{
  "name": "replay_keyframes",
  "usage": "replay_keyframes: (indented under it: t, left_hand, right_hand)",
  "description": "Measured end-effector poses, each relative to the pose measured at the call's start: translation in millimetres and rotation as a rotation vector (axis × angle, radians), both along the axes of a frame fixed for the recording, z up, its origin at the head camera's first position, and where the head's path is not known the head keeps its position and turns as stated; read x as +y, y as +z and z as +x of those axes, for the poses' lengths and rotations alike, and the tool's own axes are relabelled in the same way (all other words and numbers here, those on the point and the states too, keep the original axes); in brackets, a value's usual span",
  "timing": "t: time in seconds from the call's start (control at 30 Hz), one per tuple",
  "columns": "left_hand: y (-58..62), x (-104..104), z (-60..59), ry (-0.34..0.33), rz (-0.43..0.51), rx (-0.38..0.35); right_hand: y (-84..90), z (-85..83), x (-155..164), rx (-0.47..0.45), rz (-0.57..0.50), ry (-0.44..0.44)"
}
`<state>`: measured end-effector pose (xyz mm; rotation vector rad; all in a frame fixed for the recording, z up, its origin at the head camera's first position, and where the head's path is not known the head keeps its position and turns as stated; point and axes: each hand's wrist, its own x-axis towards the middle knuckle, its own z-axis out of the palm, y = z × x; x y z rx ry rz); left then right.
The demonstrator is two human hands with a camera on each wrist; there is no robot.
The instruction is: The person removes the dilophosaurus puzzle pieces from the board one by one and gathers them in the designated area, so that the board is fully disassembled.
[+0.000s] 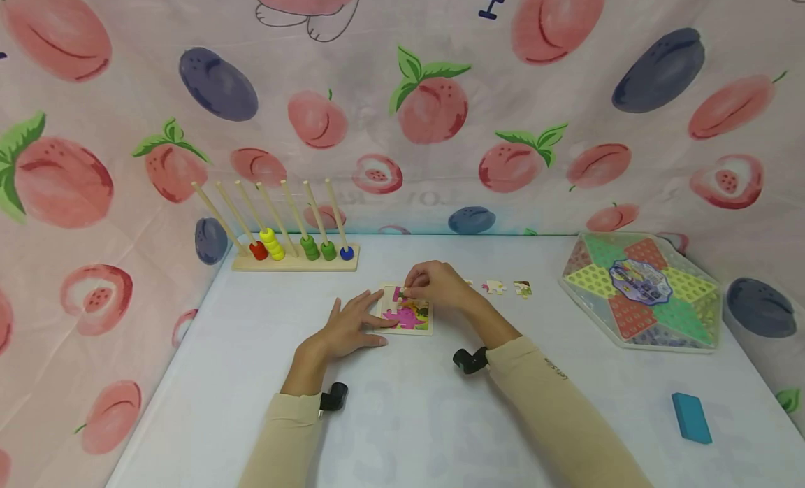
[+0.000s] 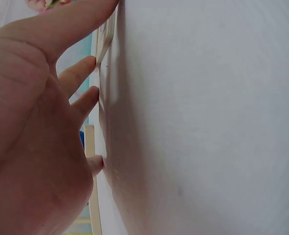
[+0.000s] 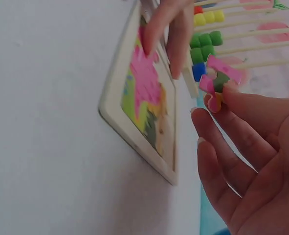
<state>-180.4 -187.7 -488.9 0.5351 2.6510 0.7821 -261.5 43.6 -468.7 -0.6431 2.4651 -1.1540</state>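
Note:
A small jigsaw tray (image 1: 411, 332) with a pale frame lies flat on the table, partly filled with a pink figure on a green and yellow ground. Between thumb and fingertips, my right hand (image 1: 438, 285) pinches a pink and dark green puzzle piece (image 3: 221, 78), raised over the tray's far side. My left hand (image 1: 344, 332) is spread at the tray's left side, one fingertip reaching onto the pink picture and the thumb near the front corner. Loose puzzle pieces (image 1: 495, 287) lie in a row right of my right hand, one partly hidden behind it.
Behind the tray to the left stands a wooden bead rack (image 1: 295, 262) with upright pegs and coloured beads. A hexagonal box (image 1: 641, 285) with coloured sections lies at the right. Nearer, a blue block (image 1: 692, 418) rests by the table's right edge. Fruit-printed cloth hangs behind.

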Motion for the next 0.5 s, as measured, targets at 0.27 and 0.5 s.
replay_keyframes:
  t: [0.27, 0.5]
  left_hand:
    - [-2.3, 2, -3.8, 0.059, 0.045, 0.049]
    - [-4.2, 3, -6.6, 0.074, 0.058, 0.097]
  right_hand:
    - [12.7, 0.3, 33, -0.042, -0.088, -0.121]
    - [14.5, 6.3, 63, -0.071, -0.055, -0.199]
